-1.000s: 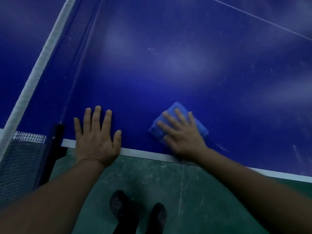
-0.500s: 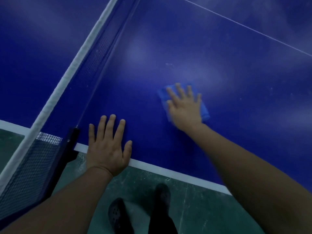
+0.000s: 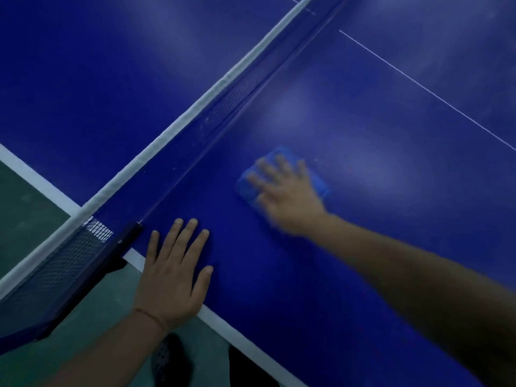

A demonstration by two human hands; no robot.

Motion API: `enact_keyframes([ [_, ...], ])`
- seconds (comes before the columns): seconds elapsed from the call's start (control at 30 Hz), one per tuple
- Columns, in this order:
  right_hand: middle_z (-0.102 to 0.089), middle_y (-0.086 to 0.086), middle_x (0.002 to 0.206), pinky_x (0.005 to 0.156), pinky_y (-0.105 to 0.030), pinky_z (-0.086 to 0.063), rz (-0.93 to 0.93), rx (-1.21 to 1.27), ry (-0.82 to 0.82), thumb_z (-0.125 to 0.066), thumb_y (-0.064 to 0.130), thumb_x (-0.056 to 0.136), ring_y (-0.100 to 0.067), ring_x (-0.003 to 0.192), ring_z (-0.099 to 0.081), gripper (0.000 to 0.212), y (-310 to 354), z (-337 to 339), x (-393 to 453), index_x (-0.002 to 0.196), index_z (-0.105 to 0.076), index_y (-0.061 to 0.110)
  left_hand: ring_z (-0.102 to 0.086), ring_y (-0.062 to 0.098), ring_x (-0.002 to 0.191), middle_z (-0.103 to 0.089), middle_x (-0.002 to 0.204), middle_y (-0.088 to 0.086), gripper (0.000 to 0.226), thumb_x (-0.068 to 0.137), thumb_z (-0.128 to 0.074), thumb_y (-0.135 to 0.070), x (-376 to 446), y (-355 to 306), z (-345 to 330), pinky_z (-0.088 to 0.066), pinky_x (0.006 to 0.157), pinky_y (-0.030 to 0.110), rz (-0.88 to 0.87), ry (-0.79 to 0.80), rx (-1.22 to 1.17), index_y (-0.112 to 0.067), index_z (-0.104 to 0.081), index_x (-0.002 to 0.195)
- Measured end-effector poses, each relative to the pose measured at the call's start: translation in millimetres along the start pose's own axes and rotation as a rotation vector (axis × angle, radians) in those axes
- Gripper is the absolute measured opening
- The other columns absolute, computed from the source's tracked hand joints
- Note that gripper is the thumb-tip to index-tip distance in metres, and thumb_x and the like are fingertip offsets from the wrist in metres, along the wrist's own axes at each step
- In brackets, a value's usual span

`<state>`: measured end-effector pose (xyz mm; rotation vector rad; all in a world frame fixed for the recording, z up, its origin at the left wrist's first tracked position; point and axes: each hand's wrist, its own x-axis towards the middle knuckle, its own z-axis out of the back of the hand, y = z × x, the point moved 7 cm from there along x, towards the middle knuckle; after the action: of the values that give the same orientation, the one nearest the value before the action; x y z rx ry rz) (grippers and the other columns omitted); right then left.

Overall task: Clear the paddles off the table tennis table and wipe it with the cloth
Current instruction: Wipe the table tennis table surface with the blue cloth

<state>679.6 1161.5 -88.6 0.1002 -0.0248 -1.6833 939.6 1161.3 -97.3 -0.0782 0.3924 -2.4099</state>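
Flat right hand (image 3: 290, 202) presses cloth (image 3: 321, 182) (blurred), left hand (image 3: 174, 277) on table (image 3: 363, 129)

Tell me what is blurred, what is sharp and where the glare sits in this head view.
Head view: dim overall; the right hand and the cloth under it are smeared by motion blur; the left hand, flat by the table edge, is sharp; soft pale glare patches lie on the table beyond the cloth and across the net; the wide lens slants the net and lines.
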Motion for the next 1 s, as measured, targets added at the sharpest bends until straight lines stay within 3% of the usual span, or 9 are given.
enact_keyframes([
  [0.17, -0.006, 0.003, 0.169, 0.116, -0.069, 0.001, -1.167, 0.200, -0.068, -0.017, 0.049, 0.103, -0.036, 0.154, 0.002, 0.057, -199.5, 19.4, -19.9, 0.159, -0.014, 0.038, -0.013, 0.020, 0.154, -0.029, 0.163, 0.003, 0.060, 0.099, -0.029, -0.046, 3.3, -7.8, -2.1, -0.005, 0.123, 0.056, 0.241, -0.063, -0.065, -0.016, -0.042, 0.151],
  [0.23, -0.007, 0.002, 0.169, 0.116, -0.070, 0.000, -1.034, 0.157, -0.040, -0.019, 0.048, 0.103, -0.036, 0.154, 0.001, 0.058, -166.5, 13.9, -7.4, 0.159, -0.015, 0.037, -0.010, 0.024, 0.155, -0.023, 0.165, 0.006, 0.062, 0.099, -0.029, -0.044, 4.5, -7.0, -2.4, -0.005, 0.122, 0.058, 0.251, -0.076, -0.051, -0.016, -0.034, 0.154],
  [0.37, -0.027, -0.001, 0.164, 0.117, -0.068, -0.006, -0.070, 0.019, 0.008, -0.026, 0.048, 0.102, -0.037, 0.152, -0.016, 0.054, -7.7, -7.2, -8.0, 0.154, -0.033, 0.035, -0.004, 0.029, 0.155, -0.013, 0.167, 0.010, 0.065, 0.100, -0.026, -0.045, 6.1, -7.5, -5.1, -0.001, 0.121, 0.060, 0.257, -0.041, 0.032, -0.016, -0.023, 0.158],
  [0.43, -0.028, 0.001, 0.164, 0.118, -0.066, -0.006, 0.190, 0.010, 0.077, -0.024, 0.049, 0.103, -0.036, 0.152, -0.017, 0.053, -4.7, -5.8, -15.0, 0.153, -0.035, 0.036, -0.004, 0.027, 0.155, -0.014, 0.167, 0.009, 0.064, 0.101, -0.023, -0.047, 6.9, -9.2, -6.2, -0.002, 0.121, 0.060, 0.249, 0.003, 0.066, -0.017, -0.024, 0.158],
  [0.6, -0.008, 0.004, 0.169, 0.118, -0.068, -0.002, -0.703, 0.094, 0.041, -0.023, 0.047, 0.103, -0.031, 0.155, 0.000, 0.056, -182.1, 23.7, 9.7, 0.159, -0.017, 0.040, -0.007, 0.026, 0.155, -0.018, 0.166, 0.008, 0.064, 0.102, -0.019, -0.048, 7.8, -8.5, -4.2, -0.004, 0.121, 0.059, 0.273, 0.027, 0.067, -0.018, -0.025, 0.157],
  [0.67, -0.002, 0.004, 0.169, 0.118, -0.067, 0.002, -0.859, 0.160, 0.035, -0.021, 0.048, 0.103, -0.032, 0.154, 0.005, 0.057, -188.6, 22.4, 4.4, 0.159, -0.012, 0.040, -0.008, 0.026, 0.155, -0.019, 0.166, 0.008, 0.063, 0.101, -0.020, -0.047, 6.5, -8.3, -4.3, -0.005, 0.121, 0.059, 0.270, 0.017, 0.058, -0.018, -0.026, 0.157],
  [0.73, -0.009, 0.001, 0.169, 0.117, -0.070, -0.003, -0.668, 0.078, 0.021, -0.026, 0.045, 0.103, -0.035, 0.154, -0.001, 0.056, -135.6, 16.0, 16.4, 0.158, -0.019, 0.038, -0.009, 0.026, 0.155, -0.020, 0.165, 0.008, 0.063, 0.101, -0.022, -0.046, 6.6, -6.8, -5.6, -0.007, 0.121, 0.061, 0.259, 0.004, 0.054, -0.018, -0.028, 0.157],
  [0.9, -0.028, 0.001, 0.164, 0.118, -0.067, -0.005, 0.352, 0.016, 0.073, -0.025, 0.050, 0.103, -0.036, 0.152, -0.015, 0.053, 40.1, -8.0, 34.3, 0.154, -0.032, 0.038, -0.010, 0.026, 0.155, -0.022, 0.165, 0.007, 0.062, 0.100, -0.026, -0.045, 6.9, -4.7, -8.5, -0.007, 0.121, 0.061, 0.254, -0.014, 0.060, -0.018, -0.031, 0.156],
  [1.0, -0.027, -0.001, 0.164, 0.115, -0.072, -0.011, 0.067, -0.027, 0.018, -0.026, 0.045, 0.102, -0.036, 0.152, -0.017, 0.054, -43.8, 5.7, 85.1, 0.155, -0.031, 0.037, -0.010, 0.026, 0.155, -0.021, 0.166, 0.007, 0.062, 0.101, -0.023, -0.046, 7.5, -3.6, -8.4, -0.006, 0.121, 0.061, 0.257, -0.005, 0.061, -0.019, -0.028, 0.157],
])
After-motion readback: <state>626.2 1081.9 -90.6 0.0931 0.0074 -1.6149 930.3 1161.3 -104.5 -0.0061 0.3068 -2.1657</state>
